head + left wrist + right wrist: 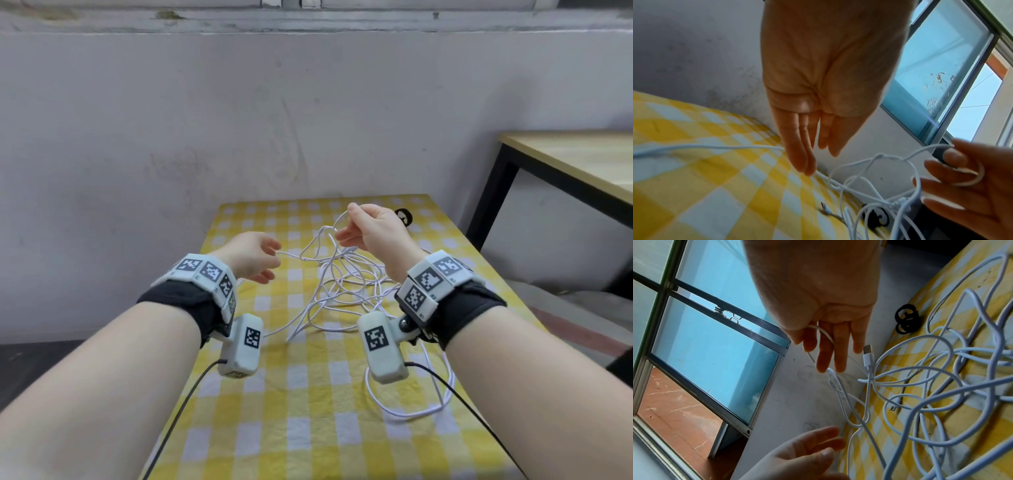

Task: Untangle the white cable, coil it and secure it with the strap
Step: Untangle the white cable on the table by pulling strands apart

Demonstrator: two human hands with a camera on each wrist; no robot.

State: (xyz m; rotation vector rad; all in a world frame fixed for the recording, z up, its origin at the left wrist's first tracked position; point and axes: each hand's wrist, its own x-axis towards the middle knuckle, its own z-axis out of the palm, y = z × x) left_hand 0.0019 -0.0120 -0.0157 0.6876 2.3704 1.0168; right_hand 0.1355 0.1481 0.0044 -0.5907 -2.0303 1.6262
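The white cable (342, 284) lies in a loose tangle on the yellow checked tablecloth (308, 394), with one loop trailing to the near right. My right hand (346, 222) is raised over the far part of the tangle and pinches a strand between thumb and forefinger; in the right wrist view the strand loops over that hand's fingers (826, 353). My left hand (270, 260) hovers to the left with straight, relaxed fingers (803, 146), and one strand runs past their tips. The black strap (404, 216) lies curled near the table's far edge, behind my right hand. The cable's USB plug (868, 353) hangs free.
A pale wall (239, 120) stands right behind the table's far edge. A wooden table with a black frame (565, 164) stands to the right across a gap. A window (705, 345) shows in both wrist views.
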